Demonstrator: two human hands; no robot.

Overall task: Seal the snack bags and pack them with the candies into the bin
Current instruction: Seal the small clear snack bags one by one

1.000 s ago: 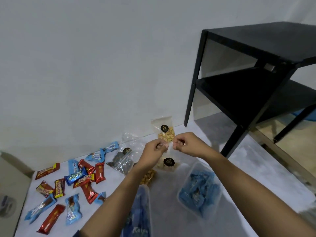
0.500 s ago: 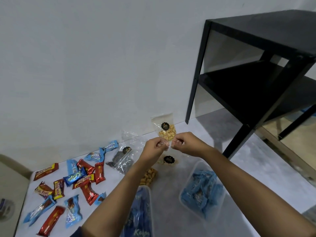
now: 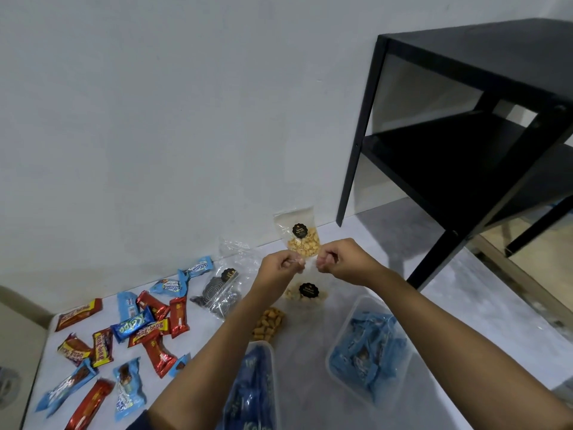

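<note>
your left grip (image 3: pixel 279 270) and right grip (image 3: pixel 339 262) are both pinched on the top edge of a clear snack bag (image 3: pixel 306 293), one at each end of its mouth, holding it up over the worktop (image 3: pixel 310 367) in front of you. the bag hangs below your fingers, with pale pieces and a round black label low down. i judge it light, thin and slippery, with floppy film and brittle contents, so take it by the seal strip only and press along that strip rather than squeezing the filled part. i cannot tell whether the strip is closed yet. a second bag (image 3: pixel 302 235) leans on the wall just behind your hands. loose candies (image 3: pixel 133 327) lie well to your left, and the bin (image 3: pixel 369 346) holding blue wrappers sits under your right forearm
</note>
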